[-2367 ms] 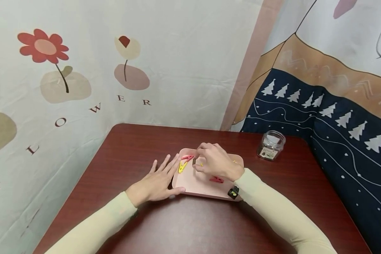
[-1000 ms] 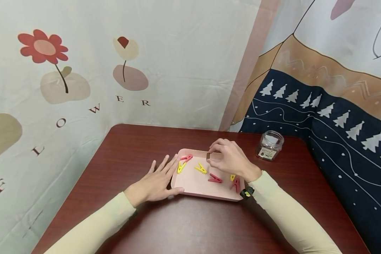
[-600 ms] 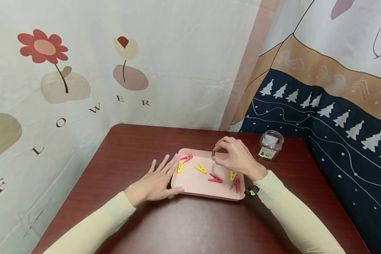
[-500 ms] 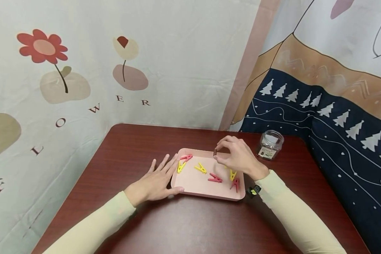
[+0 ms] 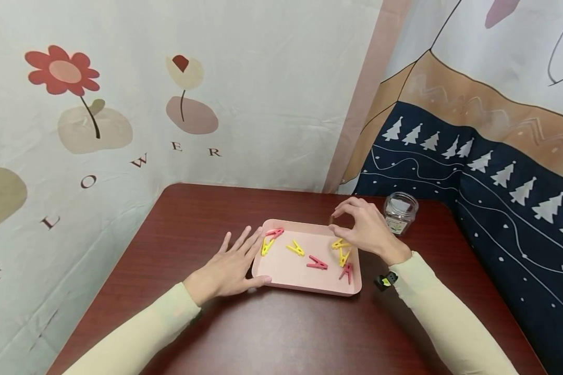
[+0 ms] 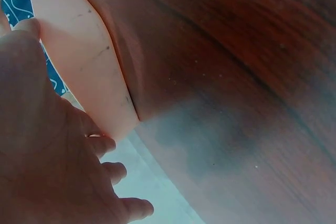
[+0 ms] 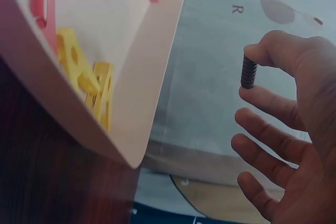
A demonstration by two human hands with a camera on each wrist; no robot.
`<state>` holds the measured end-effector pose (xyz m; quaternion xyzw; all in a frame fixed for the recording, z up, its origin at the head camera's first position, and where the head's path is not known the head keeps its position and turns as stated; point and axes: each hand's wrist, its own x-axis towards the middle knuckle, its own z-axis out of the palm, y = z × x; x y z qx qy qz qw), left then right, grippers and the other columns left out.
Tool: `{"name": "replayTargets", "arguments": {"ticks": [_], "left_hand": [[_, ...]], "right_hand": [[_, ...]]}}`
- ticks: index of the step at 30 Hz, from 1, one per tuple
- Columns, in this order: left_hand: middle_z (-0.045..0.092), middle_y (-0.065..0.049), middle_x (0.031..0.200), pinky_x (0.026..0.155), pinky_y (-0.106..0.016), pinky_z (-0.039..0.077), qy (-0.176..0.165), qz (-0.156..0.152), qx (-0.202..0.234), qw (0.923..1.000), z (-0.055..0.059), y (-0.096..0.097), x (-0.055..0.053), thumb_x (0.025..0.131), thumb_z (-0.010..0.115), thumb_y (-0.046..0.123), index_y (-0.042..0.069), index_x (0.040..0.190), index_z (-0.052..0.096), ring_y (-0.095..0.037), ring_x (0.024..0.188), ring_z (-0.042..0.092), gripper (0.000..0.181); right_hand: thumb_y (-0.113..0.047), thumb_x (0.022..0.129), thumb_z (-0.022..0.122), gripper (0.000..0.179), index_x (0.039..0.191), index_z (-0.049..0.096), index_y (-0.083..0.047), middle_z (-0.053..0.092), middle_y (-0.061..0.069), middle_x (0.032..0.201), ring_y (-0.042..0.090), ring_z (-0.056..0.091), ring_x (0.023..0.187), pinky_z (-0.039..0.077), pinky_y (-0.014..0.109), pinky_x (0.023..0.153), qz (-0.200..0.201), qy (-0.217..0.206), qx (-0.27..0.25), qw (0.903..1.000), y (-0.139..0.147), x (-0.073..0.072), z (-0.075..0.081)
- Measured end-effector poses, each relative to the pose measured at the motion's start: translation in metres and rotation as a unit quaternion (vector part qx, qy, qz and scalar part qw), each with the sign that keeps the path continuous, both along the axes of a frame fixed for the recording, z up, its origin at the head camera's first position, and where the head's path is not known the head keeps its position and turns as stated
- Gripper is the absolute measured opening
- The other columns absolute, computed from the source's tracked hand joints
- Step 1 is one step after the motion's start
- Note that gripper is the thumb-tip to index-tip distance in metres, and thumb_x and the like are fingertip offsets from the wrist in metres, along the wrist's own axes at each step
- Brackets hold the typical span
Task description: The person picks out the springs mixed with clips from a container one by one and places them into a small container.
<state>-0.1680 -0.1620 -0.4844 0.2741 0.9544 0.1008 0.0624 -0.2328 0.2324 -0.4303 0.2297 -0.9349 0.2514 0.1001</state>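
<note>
My right hand (image 5: 367,229) pinches a small dark coil spring (image 7: 249,72) end to end between thumb and index finger, the other fingers spread apart. It hovers over the back right corner of a pink tray (image 5: 281,272). Straight-fingered, my left hand (image 5: 230,268) rests against the tray's left side, with the thumb at the front left corner. Inside the tray lie several plastic clothespins, among them a yellow clothespin (image 5: 295,248) near the middle and a red clothespin (image 5: 317,263) toward the front. Others sit at the far left and along the right side.
A clear open-topped jar (image 5: 400,211) with a label stands behind my right hand, partly covered by it; its contents are hard to make out. The dark red-brown table (image 5: 206,213) meets a printed curtain (image 5: 272,104) at the back.
My right hand has moved rightward from above the tray's left part to its back right corner, carrying the spring and uncovering clothespins. The left hand has stayed put.
</note>
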Motion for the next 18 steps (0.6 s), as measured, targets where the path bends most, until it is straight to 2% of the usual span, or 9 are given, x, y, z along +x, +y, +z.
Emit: {"name": "replayTargets", "arguments": {"ticks": [12, 18], "left_hand": [[0.014, -0.009, 0.199, 0.144, -0.081, 0.014, 0.004, 0.001, -0.014, 0.9999, 0.002, 0.002, -0.001, 0.107, 0.060, 0.084, 0.010, 0.188, 0.018, -0.042, 0.186, 0.011, 0.117], [0.017, -0.011, 0.198, 0.143, -0.082, 0.016, 0.010, 0.000, -0.010, 0.9999, 0.002, 0.002, 0.000, 0.108, 0.062, 0.080, 0.009, 0.188, 0.019, -0.044, 0.185, 0.015, 0.115]], "right_hand": [[-0.028, 0.100, 0.092, 0.028, 0.123, 0.088, -0.013, 0.078, 0.014, 0.137, 0.040, 0.067, 0.134, 0.049, 0.075, 0.123, -0.043, 0.002, -0.004, 0.9991, 0.027, 0.004, 0.004], [-0.030, 0.101, 0.091, 0.031, 0.126, 0.086, -0.012, 0.077, 0.014, 0.138, 0.040, 0.068, 0.133, 0.055, 0.073, 0.121, -0.062, 0.007, 0.003, 0.9980, 0.036, 0.006, 0.008]]}}
